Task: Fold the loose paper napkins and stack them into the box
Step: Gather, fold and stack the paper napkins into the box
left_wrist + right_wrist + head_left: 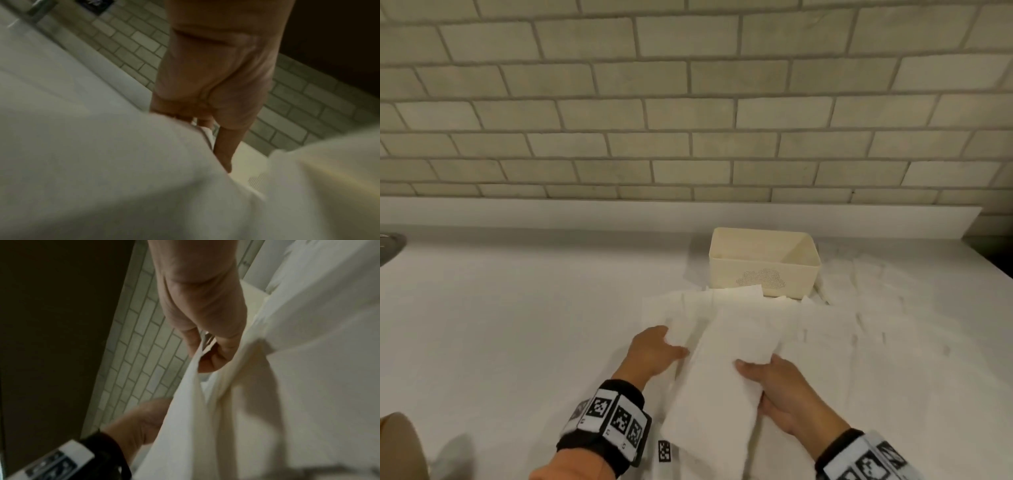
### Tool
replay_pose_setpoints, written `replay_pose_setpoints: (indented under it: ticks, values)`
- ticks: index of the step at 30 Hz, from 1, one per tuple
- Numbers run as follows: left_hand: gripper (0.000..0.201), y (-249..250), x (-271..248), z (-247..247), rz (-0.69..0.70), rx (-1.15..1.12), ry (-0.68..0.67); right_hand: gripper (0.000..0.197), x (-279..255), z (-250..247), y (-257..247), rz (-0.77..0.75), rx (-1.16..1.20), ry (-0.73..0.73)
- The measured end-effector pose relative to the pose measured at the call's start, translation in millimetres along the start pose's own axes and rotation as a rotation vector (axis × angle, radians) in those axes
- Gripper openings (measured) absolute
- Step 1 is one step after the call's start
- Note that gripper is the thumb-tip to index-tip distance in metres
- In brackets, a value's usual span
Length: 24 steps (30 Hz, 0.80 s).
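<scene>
A cream plastic box (763, 263) stands open on the white counter near the wall. In front of it lie several loose white paper napkins (835, 325). One long white napkin (726, 377) is lifted off the counter between both hands. My left hand (654, 349) grips its left edge, thumb on top. My right hand (774, 380) pinches its right edge between thumb and fingers. The right wrist view shows the right hand (207, 344) curled round the napkin (267, 402). In the left wrist view the left hand (207, 97) holds the napkin (102, 162), with the box (246, 164) beyond.
More flat napkins (876, 277) spread right of the box. A tiled wall (688, 102) backs the counter (517, 308). A dark round object (390, 245) sits at the far left edge, and a dark surface (993, 250) at the far right.
</scene>
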<state>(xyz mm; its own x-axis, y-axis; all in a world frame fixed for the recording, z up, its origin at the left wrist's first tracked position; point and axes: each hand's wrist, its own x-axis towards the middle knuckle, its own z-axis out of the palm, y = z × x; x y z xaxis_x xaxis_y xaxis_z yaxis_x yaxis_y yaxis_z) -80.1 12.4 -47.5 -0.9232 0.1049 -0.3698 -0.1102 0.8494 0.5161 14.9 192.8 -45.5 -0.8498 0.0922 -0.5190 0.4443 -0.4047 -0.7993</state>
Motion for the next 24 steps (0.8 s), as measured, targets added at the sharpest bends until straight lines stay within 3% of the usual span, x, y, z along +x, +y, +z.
replay_pose_setpoints:
  ticks: [3,6,8,18,21,24]
  values:
    - [0.065,-12,15,9,-0.063,0.218,0.038,0.035,21,15,24,0.023,-0.112,0.089]
    - [0.045,-18,22,9,-0.056,0.129,0.063,0.05,34,29,36,-0.001,-0.205,0.15]
    - [0.029,-20,24,6,-0.029,0.026,0.086,0.047,37,35,39,-0.001,-0.217,0.159]
    - [0.023,-18,7,-2,0.096,-0.107,0.201,0.045,33,44,35,-0.043,-0.146,0.155]
    - [0.024,-13,4,-6,0.087,-0.241,0.157,0.038,27,41,27,-0.048,-0.082,0.092]
    - [0.013,-5,-1,-16,0.067,-0.564,0.079,0.031,22,38,13,-0.062,-0.013,0.059]
